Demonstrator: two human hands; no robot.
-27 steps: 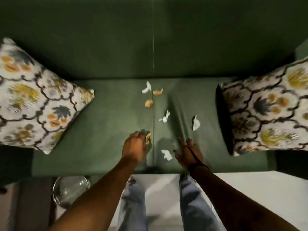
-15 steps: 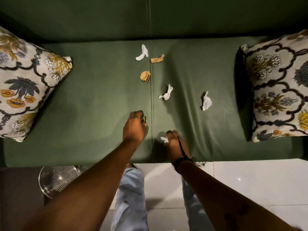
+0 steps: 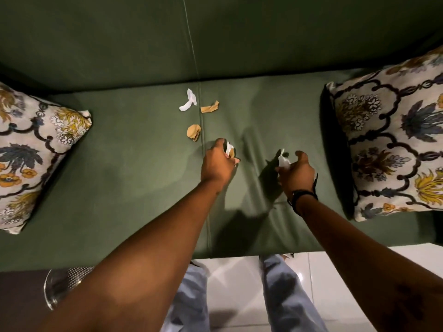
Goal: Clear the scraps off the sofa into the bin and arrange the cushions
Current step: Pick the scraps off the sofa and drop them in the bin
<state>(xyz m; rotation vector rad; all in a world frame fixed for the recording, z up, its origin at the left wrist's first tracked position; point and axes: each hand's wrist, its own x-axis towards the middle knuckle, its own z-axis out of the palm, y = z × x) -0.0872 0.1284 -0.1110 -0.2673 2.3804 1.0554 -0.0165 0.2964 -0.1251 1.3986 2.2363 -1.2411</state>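
Left hand [image 3: 217, 164] curled around white and tan scraps [image 3: 229, 149]; right hand [image 3: 296, 172] pinches a white scrap [image 3: 282, 160], thumb spread. Both over green sofa [image 3: 119, 164]. Patterned cushions: one [image 3: 36, 149] far left of left hand, one [image 3: 395, 140] just right of right hand. Beyond left hand: white strip [image 3: 189, 103], tan scrap [image 3: 209, 107], tan ball [image 3: 193, 131]. Mesh bin [image 3: 60, 287] under left forearm.

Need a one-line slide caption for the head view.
Both hands, left and right, gather paper scraps off a green sofa; three scraps remain between two cushions.
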